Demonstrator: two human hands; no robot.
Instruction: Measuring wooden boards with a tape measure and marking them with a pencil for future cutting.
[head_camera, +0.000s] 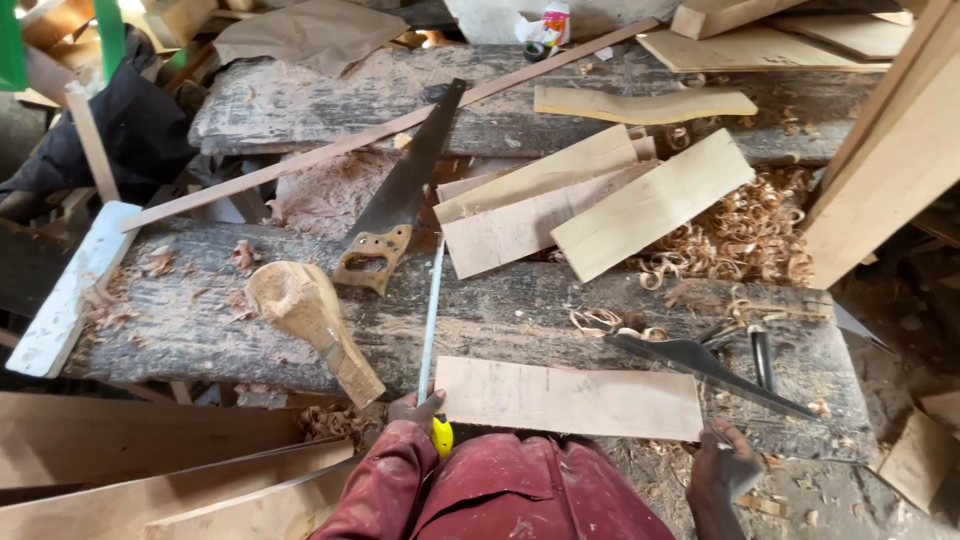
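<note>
My left hand (415, 408) grips a yellow tape measure (441, 436) at the near edge of the rough workbench (200, 320). Its metal tape (431, 310) runs straight away from me across the bench. A pale flat board (568, 398) lies just to the right of the tape, along the bench's near edge. My right hand (724, 467) rests by that board's right corner, fingers curled; I cannot make out whether anything is in it. A dark metal square (705, 365) lies just beyond that hand.
A handsaw (400, 195) and a carved wooden mallet (310, 320) lie on the left of the bench. Several cut boards (590, 195) and curled wood shavings (740, 235) sit at the back right. Planks lean at the right (890, 170) and lie at the lower left.
</note>
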